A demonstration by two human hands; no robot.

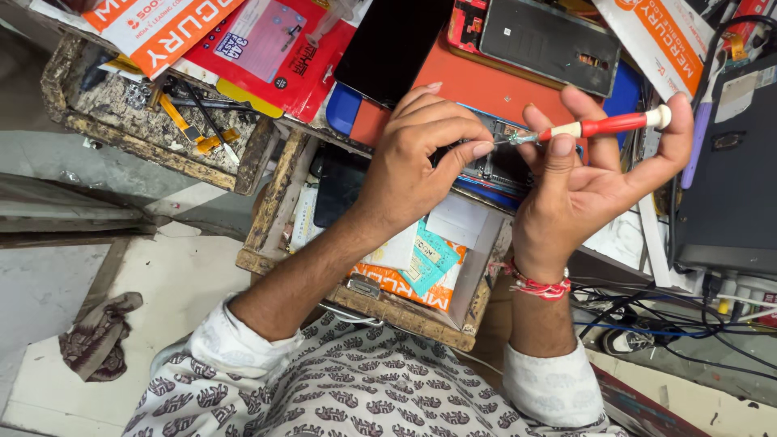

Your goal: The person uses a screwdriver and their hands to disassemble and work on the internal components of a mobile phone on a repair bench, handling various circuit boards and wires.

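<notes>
- Risk: the screwdriver (603, 125) tip may slip off the screw and scratch the board, since the right hand (591, 174) pinches the thin red handle with fingertips only
- Risk: a loosened screw may drop into the open wooden drawer (275, 202) at 6 o'clock
- Opened phone (498, 166): centre of the surface (486, 85), back removed, circuitry exposed, mostly hidden by the left hand (413, 158) closed on its edge
</notes>
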